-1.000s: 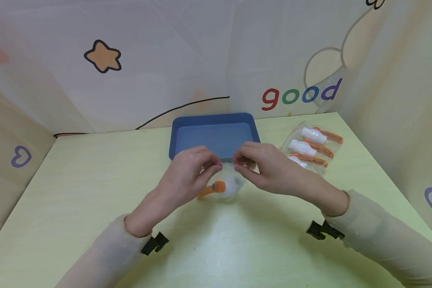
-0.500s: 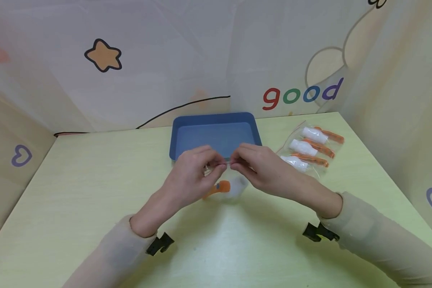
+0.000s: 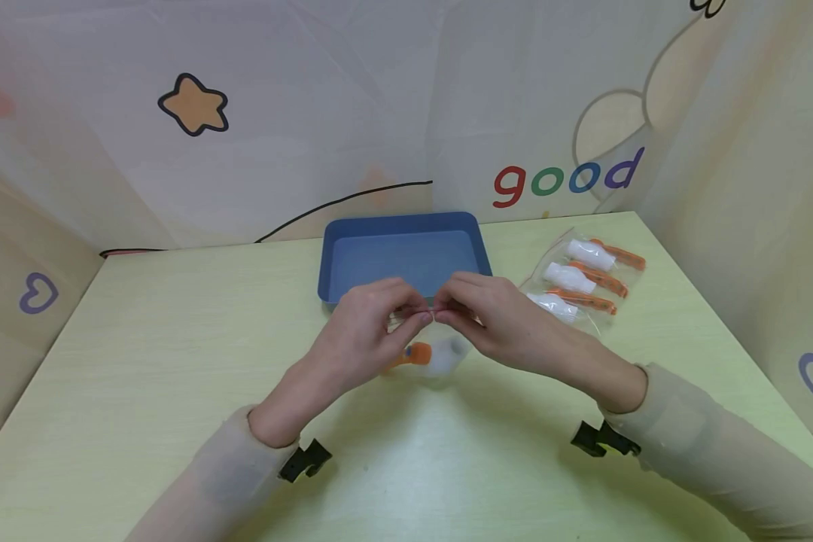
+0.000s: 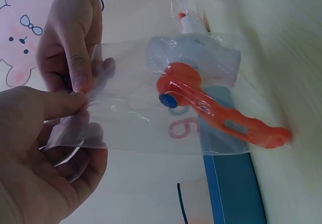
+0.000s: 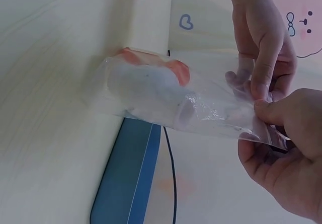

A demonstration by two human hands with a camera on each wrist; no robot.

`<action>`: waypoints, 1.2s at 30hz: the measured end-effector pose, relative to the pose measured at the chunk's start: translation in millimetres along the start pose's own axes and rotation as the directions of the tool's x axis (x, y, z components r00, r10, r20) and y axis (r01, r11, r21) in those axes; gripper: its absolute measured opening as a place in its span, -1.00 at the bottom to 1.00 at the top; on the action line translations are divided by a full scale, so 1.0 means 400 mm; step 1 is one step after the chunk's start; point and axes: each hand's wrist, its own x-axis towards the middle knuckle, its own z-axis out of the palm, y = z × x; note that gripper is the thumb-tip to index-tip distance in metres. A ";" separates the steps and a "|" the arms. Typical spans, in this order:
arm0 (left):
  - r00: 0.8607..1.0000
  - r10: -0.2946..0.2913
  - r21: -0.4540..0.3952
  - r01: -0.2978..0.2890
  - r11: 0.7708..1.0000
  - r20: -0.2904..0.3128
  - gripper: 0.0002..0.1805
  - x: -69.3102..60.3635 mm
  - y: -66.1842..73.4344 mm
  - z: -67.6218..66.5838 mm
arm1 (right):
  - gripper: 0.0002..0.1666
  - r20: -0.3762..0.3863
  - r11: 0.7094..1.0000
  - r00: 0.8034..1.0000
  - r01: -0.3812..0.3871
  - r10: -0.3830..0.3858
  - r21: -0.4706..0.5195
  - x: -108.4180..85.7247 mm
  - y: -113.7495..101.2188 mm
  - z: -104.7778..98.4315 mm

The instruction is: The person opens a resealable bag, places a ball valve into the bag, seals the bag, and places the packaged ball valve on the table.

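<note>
Both hands pinch the top edge of a clear plastic bag (image 4: pixel 136 128), their fingertips almost meeting at its middle. My left hand (image 3: pixel 362 327) is on the left of that edge, my right hand (image 3: pixel 508 324) on the right. Inside the bag lie an orange handle-shaped piece (image 4: pixel 221 116) with a blue round spot and a white rounded piece (image 5: pixel 146 85). The bag hangs down from the fingers, its lower end close to the tabletop. In the head view the hands hide part of the bag and the orange piece.
A blue tray (image 3: pixel 406 252) stands behind the hands, near the back curtain (image 3: pixel 352 113). To the right on the table (image 3: pixel 176 361) lie clear bags (image 3: pixel 572 278) with similar white and orange pieces. Patterned curtains bound the back and sides.
My hands have come closer together along the bag's top edge, the left one moving right. The bag and its contents have shifted slightly right.
</note>
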 end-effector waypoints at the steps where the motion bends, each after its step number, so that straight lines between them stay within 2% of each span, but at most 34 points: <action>1: 1.000 0.000 -0.006 0.000 1.000 -0.001 -0.95 -0.001 -0.001 0.001 | -0.87 -0.002 1.000 1.000 -0.002 0.002 0.006 -0.001 0.001 0.001; 7: 1.000 -0.001 -0.004 0.001 1.000 -0.001 -0.95 -0.002 -0.007 0.005 | -0.88 0.009 0.999 0.999 -0.033 0.033 0.018 -0.008 0.010 0.006; 13: 0.999 -0.043 0.005 0.043 0.999 0.005 -0.94 -0.006 -0.014 0.005 | -0.91 0.027 0.997 0.996 -0.082 0.082 0.010 -0.024 0.028 0.003; 16: 0.998 -0.064 -0.001 0.064 0.998 0.000 -0.96 -0.007 -0.014 0.003 | -0.90 0.027 0.990 0.990 -0.138 0.138 0.013 -0.036 0.040 -0.001; 22: 0.995 -0.086 -0.045 0.084 0.995 -0.057 -0.96 -0.004 -0.013 0.001 | -0.71 0.003 0.948 0.950 -0.311 0.311 0.071 -0.060 0.064 -0.005; 26: 0.992 -0.093 -0.058 0.088 0.994 -0.090 -0.96 0.004 -0.011 0.000 | -0.68 0.001 0.917 0.923 -0.383 0.386 0.110 -0.074 0.073 -0.005; 31: 0.986 -0.117 -0.079 0.108 0.991 -0.116 -0.96 0.011 -0.008 0.000 | -0.66 0.077 0.882 0.901 -0.433 0.426 0.184 -0.082 0.077 0.014; 36: 0.984 -0.115 -0.094 0.103 0.990 -0.138 -0.95 0.015 -0.006 0.003 | -0.32 0.182 0.825 0.872 -0.489 0.454 0.284 -0.081 0.073 0.052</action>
